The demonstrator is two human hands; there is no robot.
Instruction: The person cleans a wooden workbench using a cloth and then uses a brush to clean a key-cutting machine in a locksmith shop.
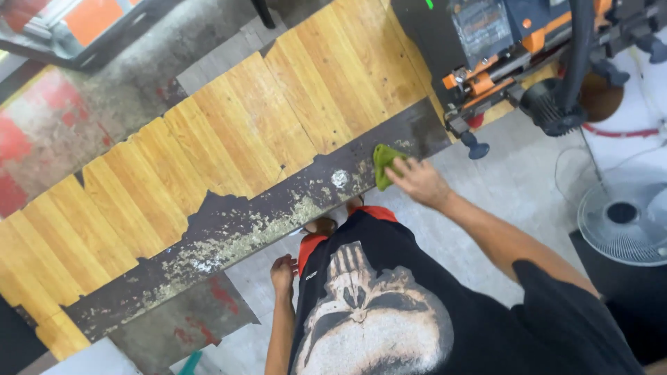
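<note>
Right hand [419, 182] presses crumpled green cloth [384, 164] on flaking workbench edge [278, 215].

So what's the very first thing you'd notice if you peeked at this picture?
Probably the long workbench running slantwise across the middle, with yellow wood-look covering peeled away along its dark, flaky front edge. On that edge the right hand presses a green cloth, while the left hand hangs empty below the bench. An orange and black machine sits at the top right, and a white fan stands on the floor at the right.
</note>
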